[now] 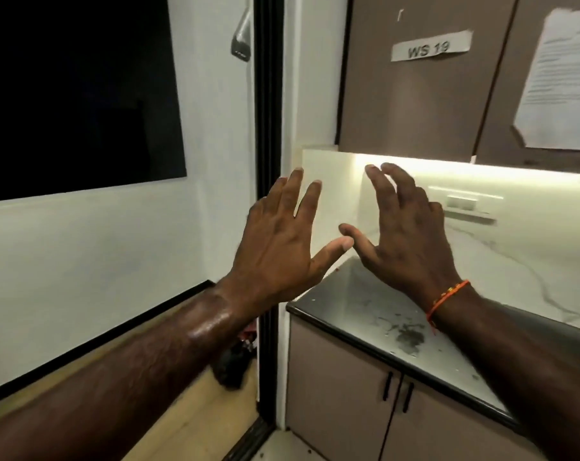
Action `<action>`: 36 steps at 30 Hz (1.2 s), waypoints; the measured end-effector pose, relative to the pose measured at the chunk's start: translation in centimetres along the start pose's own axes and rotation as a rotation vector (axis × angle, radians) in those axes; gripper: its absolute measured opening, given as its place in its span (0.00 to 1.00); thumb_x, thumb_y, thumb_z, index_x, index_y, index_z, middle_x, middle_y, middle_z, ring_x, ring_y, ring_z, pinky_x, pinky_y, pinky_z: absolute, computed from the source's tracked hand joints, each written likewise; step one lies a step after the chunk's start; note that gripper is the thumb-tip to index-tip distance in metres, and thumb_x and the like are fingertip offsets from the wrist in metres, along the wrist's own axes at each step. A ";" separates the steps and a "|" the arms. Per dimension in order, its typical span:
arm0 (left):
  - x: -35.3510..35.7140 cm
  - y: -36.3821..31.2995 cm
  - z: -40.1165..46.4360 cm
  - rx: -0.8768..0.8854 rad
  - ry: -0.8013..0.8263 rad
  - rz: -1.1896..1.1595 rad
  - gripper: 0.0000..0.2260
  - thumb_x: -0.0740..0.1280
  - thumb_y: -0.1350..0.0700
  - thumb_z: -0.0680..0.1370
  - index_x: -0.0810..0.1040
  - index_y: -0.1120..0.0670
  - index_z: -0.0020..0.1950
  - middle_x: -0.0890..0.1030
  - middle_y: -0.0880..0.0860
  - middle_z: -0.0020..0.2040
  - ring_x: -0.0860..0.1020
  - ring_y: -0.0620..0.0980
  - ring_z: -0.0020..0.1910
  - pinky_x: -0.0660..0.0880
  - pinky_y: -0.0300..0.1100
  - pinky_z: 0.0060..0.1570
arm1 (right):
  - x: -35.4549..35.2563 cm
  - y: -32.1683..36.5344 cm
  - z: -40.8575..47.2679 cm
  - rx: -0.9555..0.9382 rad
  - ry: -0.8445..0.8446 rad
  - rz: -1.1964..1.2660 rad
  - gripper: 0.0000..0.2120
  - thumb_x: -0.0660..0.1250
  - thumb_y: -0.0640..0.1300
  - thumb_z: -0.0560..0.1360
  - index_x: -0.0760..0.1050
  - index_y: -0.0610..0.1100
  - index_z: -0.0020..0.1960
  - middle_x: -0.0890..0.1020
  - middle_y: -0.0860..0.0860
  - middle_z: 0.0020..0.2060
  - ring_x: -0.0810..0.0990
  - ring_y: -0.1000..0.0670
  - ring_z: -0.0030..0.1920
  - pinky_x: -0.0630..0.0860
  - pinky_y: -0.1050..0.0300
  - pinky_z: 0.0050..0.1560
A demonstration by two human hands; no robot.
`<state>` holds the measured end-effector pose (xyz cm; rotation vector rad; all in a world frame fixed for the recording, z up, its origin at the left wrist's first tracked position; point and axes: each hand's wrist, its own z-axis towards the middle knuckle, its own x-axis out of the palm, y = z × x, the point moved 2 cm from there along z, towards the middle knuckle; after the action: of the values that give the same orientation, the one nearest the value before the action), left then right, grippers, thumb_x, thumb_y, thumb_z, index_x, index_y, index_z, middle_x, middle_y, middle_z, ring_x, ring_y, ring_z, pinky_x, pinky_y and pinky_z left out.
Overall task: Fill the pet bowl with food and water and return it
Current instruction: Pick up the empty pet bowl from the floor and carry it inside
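My left hand [282, 237] and my right hand [405, 227] are both raised in front of me, backs toward the camera, fingers spread, thumbs nearly touching. Neither holds anything. An orange thread band sits on my right wrist. Below my right hand lies a dark glossy countertop [398, 331] with water drops and a smudge on it. No pet bowl, food or water source is in view.
Under the counter are brown cabinet doors [348, 404] with black handles. Upper cabinets carry a "WS 19" label [430, 48] and a paper sheet [561, 81]. A black door frame [267, 128] stands left of the counter. A dark object [232, 364] lies on the wooden floor.
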<state>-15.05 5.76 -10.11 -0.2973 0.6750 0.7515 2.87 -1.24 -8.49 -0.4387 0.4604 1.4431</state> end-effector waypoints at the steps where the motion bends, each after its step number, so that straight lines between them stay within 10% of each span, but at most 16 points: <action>1: 0.5 1.3 -0.5 -0.031 0.013 0.007 0.41 0.49 0.26 0.79 0.54 0.51 0.84 0.50 0.55 0.85 0.52 0.57 0.83 0.55 0.58 0.78 | 1.6 0.9 0.2 -0.016 0.017 0.028 0.40 0.66 0.64 0.76 0.57 0.47 0.81 0.63 0.45 0.78 0.71 0.41 0.68 0.72 0.42 0.58; 36: 17.5 44.1 -11.2 -0.909 0.275 0.449 0.43 0.47 0.26 0.79 0.53 0.55 0.84 0.50 0.59 0.84 0.53 0.60 0.83 0.61 0.58 0.75 | 53.7 24.4 8.2 -0.332 0.618 0.654 0.48 0.68 0.66 0.75 0.49 0.46 0.83 0.57 0.46 0.82 0.59 0.44 0.79 0.63 0.43 0.75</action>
<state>-42.10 40.65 -30.66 -1.1188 0.6269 1.4490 -17.32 49.93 -31.34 -1.0876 0.9202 2.0210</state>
